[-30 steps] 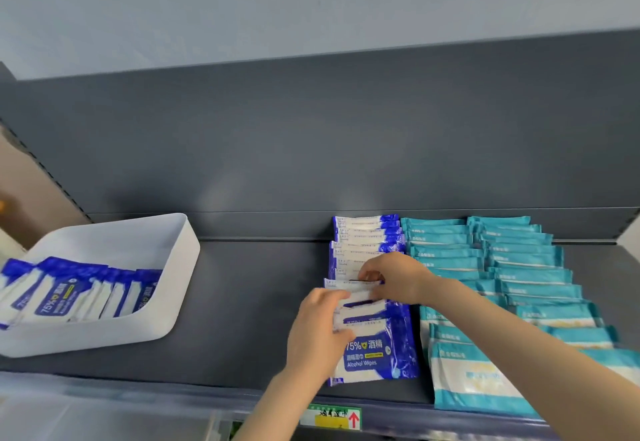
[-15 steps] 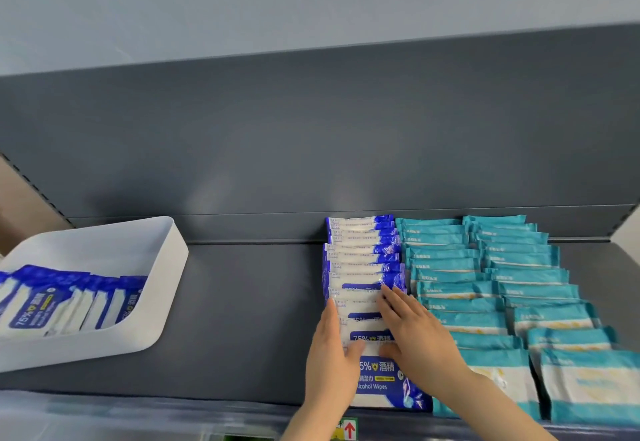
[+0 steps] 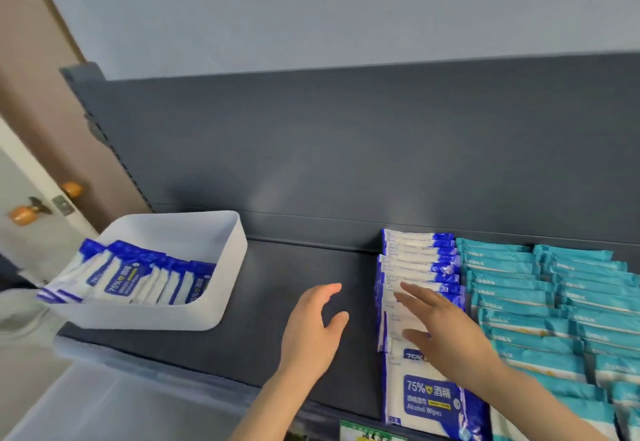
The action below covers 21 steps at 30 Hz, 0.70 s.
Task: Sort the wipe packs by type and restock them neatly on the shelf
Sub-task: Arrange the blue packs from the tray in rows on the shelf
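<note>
The left hand [image 3: 311, 336] has been drawn off the row of blue packs [image 3: 420, 257] and is held over the grey shelf [image 3: 277, 284], grip open and empty; the right hand [image 3: 446, 333] is spread above the row, grip open, contact unclear. "75% Alcohol Wipes" is printed on the front pack [image 3: 427, 399]. Teal packs [image 3: 519, 288] alongside are cut off at right, print illegible. More blue ones are stood in a white bin [image 3: 228, 267].

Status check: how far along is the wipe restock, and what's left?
Done: one row of blue alcohol wipe packs sits on the shelf beside two rows of teal wipe packs. In hand: nothing; the left hand hovers open over bare shelf, and the right hand is open over the blue row. Left: a batch of the same blue packs in the white bin, not yet shelved.
</note>
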Each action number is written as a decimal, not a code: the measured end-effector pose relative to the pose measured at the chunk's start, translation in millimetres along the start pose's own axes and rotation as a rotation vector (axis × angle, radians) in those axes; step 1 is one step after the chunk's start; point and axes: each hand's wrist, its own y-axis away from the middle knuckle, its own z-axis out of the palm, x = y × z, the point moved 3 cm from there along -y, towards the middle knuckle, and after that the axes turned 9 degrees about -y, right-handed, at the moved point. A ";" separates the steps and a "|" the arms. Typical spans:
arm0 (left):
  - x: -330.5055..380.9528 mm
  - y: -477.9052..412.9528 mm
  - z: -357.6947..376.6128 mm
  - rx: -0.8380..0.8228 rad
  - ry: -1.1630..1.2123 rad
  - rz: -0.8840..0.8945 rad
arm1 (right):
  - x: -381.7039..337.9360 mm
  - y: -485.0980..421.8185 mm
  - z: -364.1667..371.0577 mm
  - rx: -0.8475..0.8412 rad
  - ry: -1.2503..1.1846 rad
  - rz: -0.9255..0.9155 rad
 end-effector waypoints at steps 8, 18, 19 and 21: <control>-69.9 -3.2 -146.1 0.276 -0.181 -0.116 | -94.2 -79.8 12.1 -0.040 -0.095 -0.285; -184.8 3.4 -252.6 0.416 -0.303 -0.390 | -234.6 -170.0 71.6 -0.275 -0.028 -0.615; -192.3 -0.1 -255.7 0.395 -0.316 -0.397 | -247.1 -180.3 79.2 -0.304 -0.007 -0.628; -202.3 -9.0 -259.5 0.331 -0.345 -0.413 | -269.4 -200.8 93.4 -0.366 0.060 -0.633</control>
